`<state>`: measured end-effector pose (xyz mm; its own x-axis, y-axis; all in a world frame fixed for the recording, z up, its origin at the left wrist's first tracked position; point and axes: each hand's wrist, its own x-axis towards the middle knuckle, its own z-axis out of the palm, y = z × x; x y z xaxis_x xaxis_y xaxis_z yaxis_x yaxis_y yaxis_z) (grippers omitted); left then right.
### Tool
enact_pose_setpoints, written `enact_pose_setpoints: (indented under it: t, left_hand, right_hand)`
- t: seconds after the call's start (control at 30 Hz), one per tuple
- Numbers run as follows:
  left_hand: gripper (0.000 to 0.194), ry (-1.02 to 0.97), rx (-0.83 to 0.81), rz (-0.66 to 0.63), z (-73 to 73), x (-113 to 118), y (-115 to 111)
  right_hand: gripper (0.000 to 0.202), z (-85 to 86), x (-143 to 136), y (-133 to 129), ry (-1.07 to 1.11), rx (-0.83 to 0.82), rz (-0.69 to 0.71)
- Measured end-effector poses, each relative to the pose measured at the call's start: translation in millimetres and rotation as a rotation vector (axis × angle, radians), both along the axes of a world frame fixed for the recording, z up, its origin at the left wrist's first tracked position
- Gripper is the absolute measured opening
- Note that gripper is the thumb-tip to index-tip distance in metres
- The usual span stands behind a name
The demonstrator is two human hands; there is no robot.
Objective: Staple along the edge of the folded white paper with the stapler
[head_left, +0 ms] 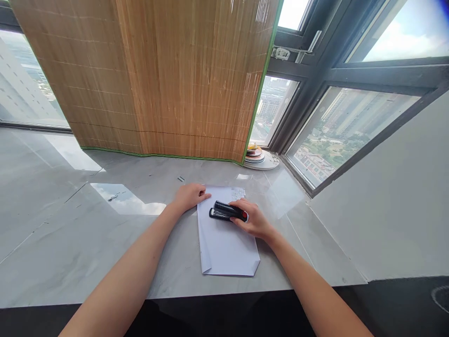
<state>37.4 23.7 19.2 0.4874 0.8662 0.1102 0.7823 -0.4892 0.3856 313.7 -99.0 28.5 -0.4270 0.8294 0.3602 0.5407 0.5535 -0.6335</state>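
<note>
A black stapler (224, 211) with a red patch near its rear is gripped in my right hand (253, 219), held over the upper half of a stack of white paper (228, 248). Its jaws point left and stand apart, with no paper between them that I can see. My left hand (191, 195) is closed at the paper's top left corner, thumb lying on top; its other fingers are partly hidden. The paper's bottom corners are curled or folded, and dark marks show at its top right.
The paper lies on a grey marbled sill (115, 252). Beyond it, two small strips, perhaps staples (181, 179), lie near the hanging bamboo blind (168, 84). Stacked plates (257, 159) stand in the window corner. A white wall (382, 201) bounds the right side.
</note>
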Motion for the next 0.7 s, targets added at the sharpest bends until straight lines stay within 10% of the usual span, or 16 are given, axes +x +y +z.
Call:
enact_pose_setpoints:
  t: [0.7]
  left_hand:
    - [0.039,-0.030,-0.009,0.094,3.6,-2,-1]
  right_hand:
    - [0.031,3.3,37,13,0.294,0.052,-0.066]
